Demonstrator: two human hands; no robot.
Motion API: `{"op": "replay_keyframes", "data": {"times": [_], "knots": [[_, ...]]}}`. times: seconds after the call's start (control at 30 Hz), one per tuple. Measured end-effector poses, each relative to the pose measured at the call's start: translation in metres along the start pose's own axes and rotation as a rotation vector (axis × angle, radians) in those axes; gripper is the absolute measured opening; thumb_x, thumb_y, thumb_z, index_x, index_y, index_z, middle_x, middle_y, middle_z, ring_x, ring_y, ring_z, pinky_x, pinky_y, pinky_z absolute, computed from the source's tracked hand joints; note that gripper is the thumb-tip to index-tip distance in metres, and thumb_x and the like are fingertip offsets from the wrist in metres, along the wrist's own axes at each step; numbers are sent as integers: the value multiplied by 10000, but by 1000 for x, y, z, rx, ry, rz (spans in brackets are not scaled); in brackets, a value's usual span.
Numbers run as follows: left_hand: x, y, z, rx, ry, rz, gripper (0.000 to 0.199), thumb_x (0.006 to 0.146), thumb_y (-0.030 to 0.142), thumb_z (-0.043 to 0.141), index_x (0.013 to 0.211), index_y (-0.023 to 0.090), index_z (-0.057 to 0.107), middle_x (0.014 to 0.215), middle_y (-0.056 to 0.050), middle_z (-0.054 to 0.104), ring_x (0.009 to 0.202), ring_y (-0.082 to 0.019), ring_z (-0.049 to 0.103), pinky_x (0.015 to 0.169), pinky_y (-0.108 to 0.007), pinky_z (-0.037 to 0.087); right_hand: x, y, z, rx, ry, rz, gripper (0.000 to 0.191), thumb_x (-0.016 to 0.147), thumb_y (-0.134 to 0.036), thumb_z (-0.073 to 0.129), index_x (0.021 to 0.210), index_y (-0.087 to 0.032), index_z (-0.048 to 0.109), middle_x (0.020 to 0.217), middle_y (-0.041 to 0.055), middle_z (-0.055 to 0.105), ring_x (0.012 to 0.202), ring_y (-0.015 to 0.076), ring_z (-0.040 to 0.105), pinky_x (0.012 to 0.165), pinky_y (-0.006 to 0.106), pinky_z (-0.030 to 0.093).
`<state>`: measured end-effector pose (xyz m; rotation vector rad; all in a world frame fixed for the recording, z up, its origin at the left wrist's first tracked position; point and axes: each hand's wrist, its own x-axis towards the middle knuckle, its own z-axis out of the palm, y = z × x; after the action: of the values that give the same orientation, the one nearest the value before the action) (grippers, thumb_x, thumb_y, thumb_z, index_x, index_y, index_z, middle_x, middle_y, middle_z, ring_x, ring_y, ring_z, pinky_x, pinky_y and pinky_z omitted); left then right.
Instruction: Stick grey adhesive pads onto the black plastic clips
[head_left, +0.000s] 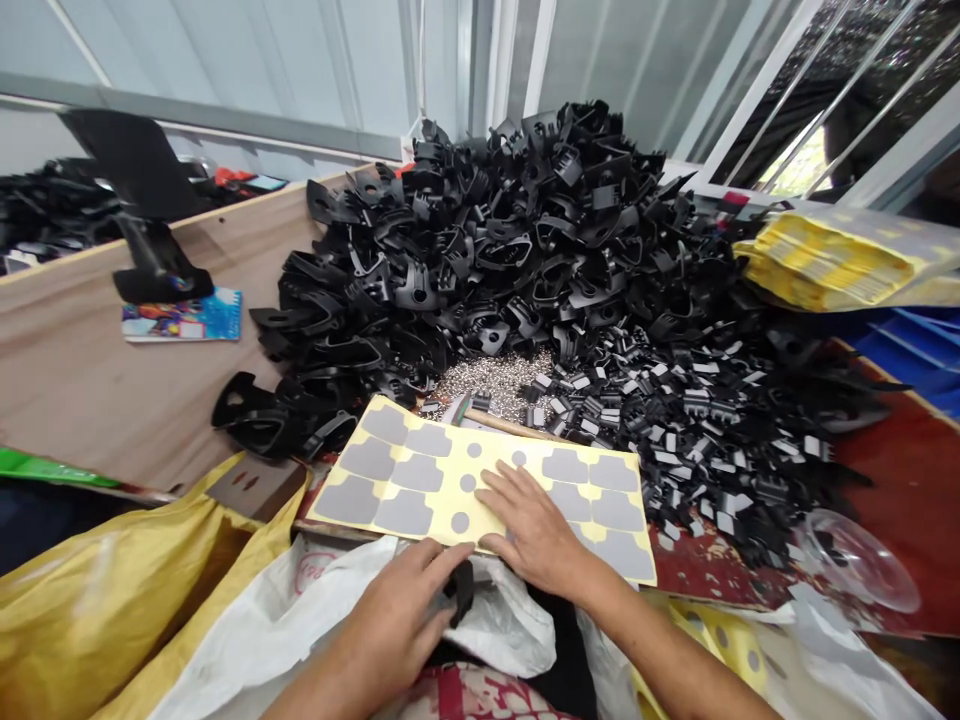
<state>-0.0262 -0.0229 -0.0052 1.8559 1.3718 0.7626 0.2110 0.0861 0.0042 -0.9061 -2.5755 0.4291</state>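
Sticker sheet (448, 468) on tabletop (892, 480)

Right hand (536, 535) spread on it, fingers released. Left hand (405, 600) curled by black piece (463, 592); can't tell if grasping. Step looks like steadying; next move likely needs an edge pinch.

the head camera looks forward and down from near, above and behind the left hand (401, 610) and right hand (536, 530).
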Motion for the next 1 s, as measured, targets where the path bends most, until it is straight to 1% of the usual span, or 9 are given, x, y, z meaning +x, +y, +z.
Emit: {"op": "replay_keyframes", "data": {"times": [0.1, 0.27, 0.4, 0.5, 0.63, 0.7, 0.77, 0.87, 1.0], "knots": [[-1, 4, -3, 88, -51, 26, 779, 756, 82, 650, 1471, 373, 545, 1402, -90, 641, 1228, -311, 631, 1069, -453, 511, 10, 15, 4, 20, -61, -73, 513, 967, -365, 657, 1447, -221, 552, 1556, 138, 516, 1510, 336, 362, 1236, 591, 292], [27, 20, -14, 74, 96, 107, 381, 941, 229, 580, 1300, 322, 668, 973, -71, 726, 777, -220, 696, 714, -319, 588, 23, 38, -14, 19, -61, -159, 490, 863, -345, 734, 1326, -209, 649, 1424, 150, 616, 1371, 328, 513, 1176, 564, 373], [59, 18, -19, 311, 262, 209, 356, 942, 200, 547, 1248, 277, 712, 1141, -138, 720, 1063, -332, 677, 918, -473, 569, 15, 48, -29, -37, -93, -161, 477, 875, -351, 699, 1330, -219, 645, 1407, 151, 618, 1332, 334, 529, 1155, 571, 389], [77, 8, -15, 507, 201, 267, 401, 917, 133, 541, 1268, 216, 715, 1321, -184, 676, 1283, -403, 587, 1104, -618, 442, -1, 55, -37, -73, -120, -119, 480, 901, -369, 678, 1361, -241, 630, 1428, 144, 607, 1342, 337, 522, 1155, 576, 384], [94, -2, -6, 588, 19, 291, 452, 935, 149, 586, 1377, 216, 651, 1478, -193, 591, 1426, -419, 478, 1196, -684, 286, -35, 78, -54, -129, -111, -79, 486, 918, -379, 683, 1387, -267, 620, 1466, 139, 599, 1352, 339, 531, 1140, 558, 389], [100, -6, -2, 591, -61, 286, 519, 927, 209, 653, 1441, 244, 595, 1552, -181, 523, 1471, -418, 420, 1208, -698, 242, -47, 90, -66, -151, -83, -67, 420, 904, -375, 709, 1312, -281, 673, 1368, 131, 672, 1259, 333, 599, 1063, 534, 432], [105, -10, 1, 572, -98, 301, 600, 924, 274, 688, 1502, 287, 527, 1623, -154, 437, 1516, -395, 350, 1225, -690, 198, -45, 97, -76, -172, -15, -31, 253, 906, -351, 712, 1148, -285, 742, 1121, 105, 763, 1039, 295, 674, 928, 487, 466], [109, -17, 5, 547, -93, 325, 649, 944, 325, 671, 1553, 352, 446, 1680, -104, 344, 1558, -355, 266, 1247, -662, 148, -7, 90, -81, -217, 146, 55, 135, 961, -291, 635, 919, -259, 759, 813, 61, 740, 773, 231, 630, 781, 419, 433], [111, -21, 6, 563, -109, 299, 649, 958, 355, 649, 1567, 365, 424, 1691, -106, 318, 1565, -349, 248, 1245, -660, 146, 100, 61, -55, -100, 194, 30, 222, 1020, -238, 532, 973, -259, 748, 906, 60, 732, 867, 231, 614, 828, 384, 458]]}}
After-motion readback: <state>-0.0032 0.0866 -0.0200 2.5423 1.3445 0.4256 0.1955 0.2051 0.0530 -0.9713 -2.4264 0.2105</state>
